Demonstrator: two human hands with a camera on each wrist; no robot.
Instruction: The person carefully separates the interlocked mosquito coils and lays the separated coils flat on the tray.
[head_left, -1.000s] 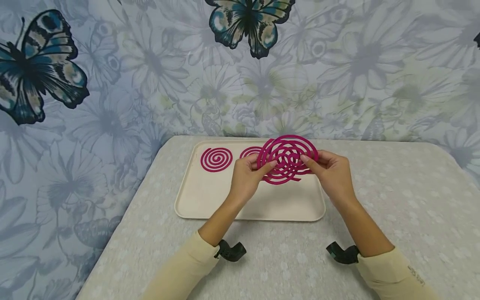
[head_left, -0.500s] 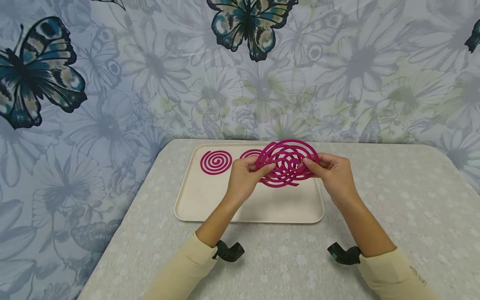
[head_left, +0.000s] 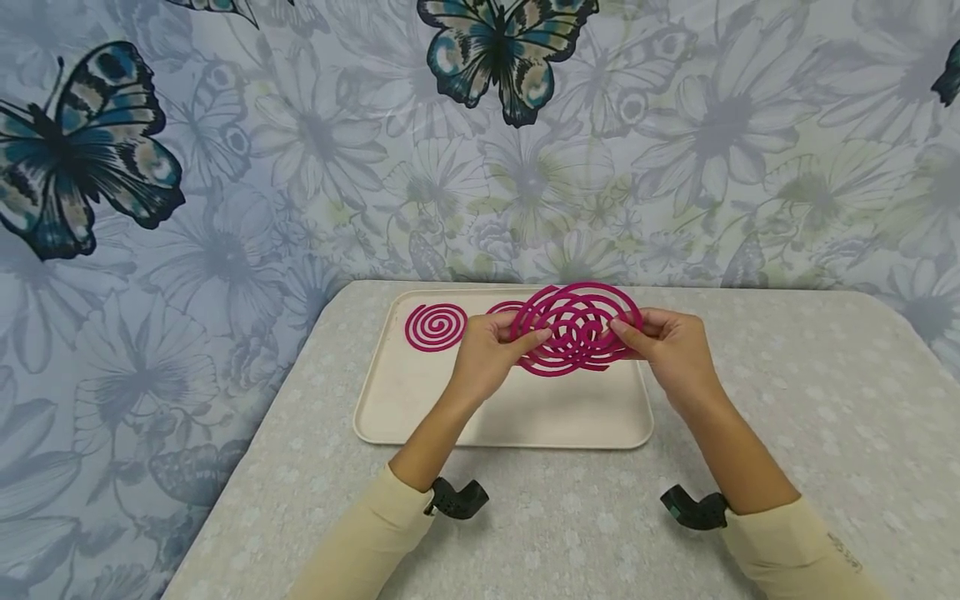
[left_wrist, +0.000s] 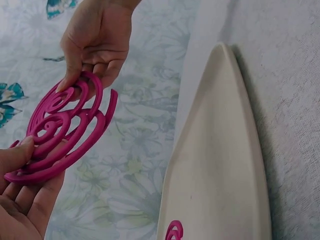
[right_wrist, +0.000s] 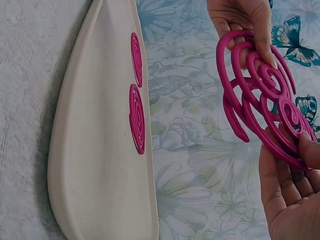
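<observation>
In the head view, a pair of overlapping magenta mosquito coils (head_left: 581, 286) is held up above the tray. My left hand (head_left: 482, 354) pinches them at the left, thumb on the near face and fingers behind. At the right side, my right hand (head_left: 672, 354) grips them the same way. Both wrist views show the two spirals (right_wrist: 234, 111) crossing each other, their turns lying partly across one another. A flat coil (head_left: 435, 327) lies on the tray's far left. Another coil (head_left: 504, 307) beside it is partly hidden behind the left hand and the held coils.
The cream tray (head_left: 420, 408) has a raised rim and rests on a table with a pale patterned cloth (head_left: 570, 533). Behind the table hangs a floral backdrop (head_left: 322, 208) with butterflies. A black wrist device (head_left: 459, 498) sits at each cuff.
Both hands keep their hold on the paired coils, which have tilted slightly flatter and spread a little wider. The head view has shifted a little.
</observation>
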